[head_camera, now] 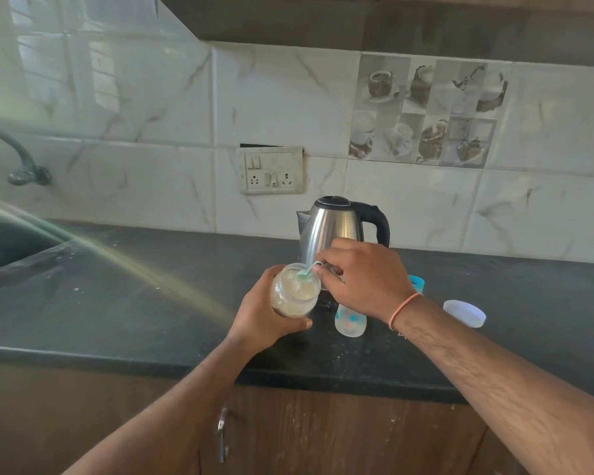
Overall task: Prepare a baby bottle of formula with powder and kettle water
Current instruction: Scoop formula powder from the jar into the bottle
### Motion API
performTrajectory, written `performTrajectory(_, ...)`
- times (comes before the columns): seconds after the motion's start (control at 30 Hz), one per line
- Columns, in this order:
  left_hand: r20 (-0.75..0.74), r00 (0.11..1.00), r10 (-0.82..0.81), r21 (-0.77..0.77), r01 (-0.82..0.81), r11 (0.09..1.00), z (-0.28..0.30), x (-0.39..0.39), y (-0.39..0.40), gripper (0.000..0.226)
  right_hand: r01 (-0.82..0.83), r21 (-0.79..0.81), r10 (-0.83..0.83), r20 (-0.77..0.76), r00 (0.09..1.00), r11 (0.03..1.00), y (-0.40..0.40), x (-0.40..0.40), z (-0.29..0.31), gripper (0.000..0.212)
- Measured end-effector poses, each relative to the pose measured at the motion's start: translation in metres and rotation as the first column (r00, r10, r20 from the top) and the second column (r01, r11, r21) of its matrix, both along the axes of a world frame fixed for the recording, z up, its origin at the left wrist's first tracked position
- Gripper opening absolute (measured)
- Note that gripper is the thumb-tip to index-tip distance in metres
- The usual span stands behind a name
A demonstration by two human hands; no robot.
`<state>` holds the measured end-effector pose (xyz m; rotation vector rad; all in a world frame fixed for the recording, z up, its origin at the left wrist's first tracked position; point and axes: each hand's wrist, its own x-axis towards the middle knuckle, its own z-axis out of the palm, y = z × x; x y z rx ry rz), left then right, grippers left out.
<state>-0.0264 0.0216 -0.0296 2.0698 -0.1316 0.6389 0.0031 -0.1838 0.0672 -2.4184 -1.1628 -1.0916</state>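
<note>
We read this as the powder-scooping step: our left hand point(268, 311) wraps around a clear jar of pale formula powder point(295, 290), tilted toward us with its mouth open, and holds it just above the dark surface point(151, 303). Our right hand point(360, 279) pinches the handle of a small teal scoop point(306, 271) between thumb and fingertips, the bowl of the scoop sitting at the jar's mouth, on or just over the powder; we cannot tell how full it is. The baby bottle point(350, 320) stands uncapped on the surface right below our right hand and just beside the jar, and it looks empty of powder, though the wrist hides its neck. The next move, as we judge it, is to lift a level scoop clear of the jar rim and carry it the short way to the bottle's narrow mouth without spilling. Behind the hands stands the steel kettle point(333, 224) with its black handle, lid down, ready for the water step. A teal piece point(417, 282), probably the bottle's collar, peeks out past the right wrist, and a translucent white lid point(464, 313) lies further right.
</note>
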Motion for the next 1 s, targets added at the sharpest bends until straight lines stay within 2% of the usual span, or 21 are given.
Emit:
performTrajectory(0.47, 0.003, 1.000, -0.005, -0.009, 0.005, 1.000, 0.000, 0.001, 0.000, 0.096, 0.043, 0.066, -0.021, -0.305, 0.952, 0.997, 0.014, -0.003, -0.011, 0.024)
performTrajectory(1.0, 0.002, 1.000, -0.010, -0.017, 0.010, 1.000, -0.001, 0.000, 0.001, 0.098, 0.042, 0.067, -0.002, -0.518, 0.855, 0.997, 0.021, 0.005, -0.013, 0.020)
